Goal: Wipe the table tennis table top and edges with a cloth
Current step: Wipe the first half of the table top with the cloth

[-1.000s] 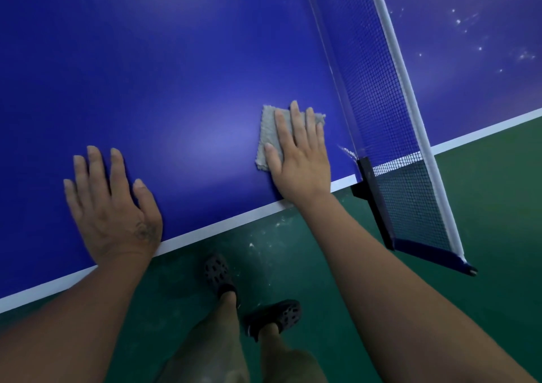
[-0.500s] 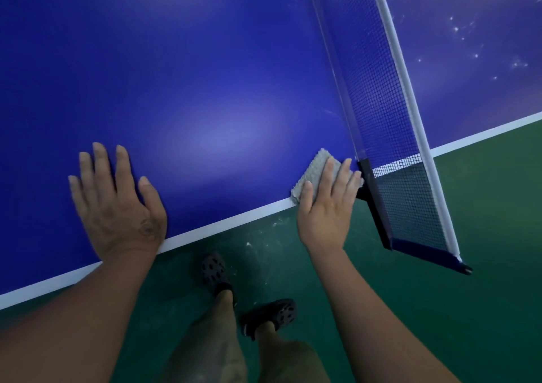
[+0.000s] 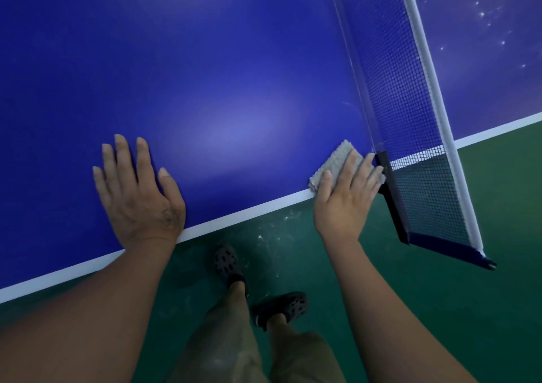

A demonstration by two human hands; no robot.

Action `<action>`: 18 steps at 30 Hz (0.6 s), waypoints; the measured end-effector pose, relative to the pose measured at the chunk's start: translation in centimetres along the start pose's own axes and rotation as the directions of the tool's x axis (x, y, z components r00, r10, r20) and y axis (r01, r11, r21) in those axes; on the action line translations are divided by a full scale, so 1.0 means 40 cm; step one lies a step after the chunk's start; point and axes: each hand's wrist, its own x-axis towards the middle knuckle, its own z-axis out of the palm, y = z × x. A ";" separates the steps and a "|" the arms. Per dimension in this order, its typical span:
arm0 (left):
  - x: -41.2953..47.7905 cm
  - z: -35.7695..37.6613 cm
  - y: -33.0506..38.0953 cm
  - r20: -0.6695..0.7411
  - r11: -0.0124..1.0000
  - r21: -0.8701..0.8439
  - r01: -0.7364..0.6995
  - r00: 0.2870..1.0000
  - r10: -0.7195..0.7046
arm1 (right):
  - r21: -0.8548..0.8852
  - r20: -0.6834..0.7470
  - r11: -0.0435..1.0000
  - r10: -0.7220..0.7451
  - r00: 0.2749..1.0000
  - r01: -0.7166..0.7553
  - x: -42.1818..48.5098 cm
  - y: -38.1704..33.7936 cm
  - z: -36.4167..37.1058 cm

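The right grip presses flat, fingers straight, on the grey cloth just beside the net post, at the worktop edge; the cloth's long axis parallels the net; the left grip rests released, well apart from that post.

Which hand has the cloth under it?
The right hand, beside the net post, presses the grey cloth. The left hand lies flat on the bare blue table.
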 end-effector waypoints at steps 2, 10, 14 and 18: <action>0.000 0.000 -0.001 -0.004 1.000 0.002 -0.002 1.000 0.002 | 0.041 -0.003 0.996 0.075 0.997 -0.075 0.010 -0.047 0.002; -0.002 -0.002 -0.003 0.000 1.000 0.008 -0.005 1.000 0.005 | -0.042 0.075 0.862 -0.502 0.862 0.505 -0.136 -0.136 0.033; -0.004 -0.002 -0.005 0.004 1.000 0.004 -0.004 1.000 0.004 | -0.060 0.101 0.974 -0.210 0.972 0.217 -0.041 -0.003 -0.006; -0.003 -0.005 -0.005 0.018 1.000 -0.007 0.002 1.000 -0.002 | 0.058 0.114 0.996 -0.069 0.991 0.063 0.025 0.057 -0.046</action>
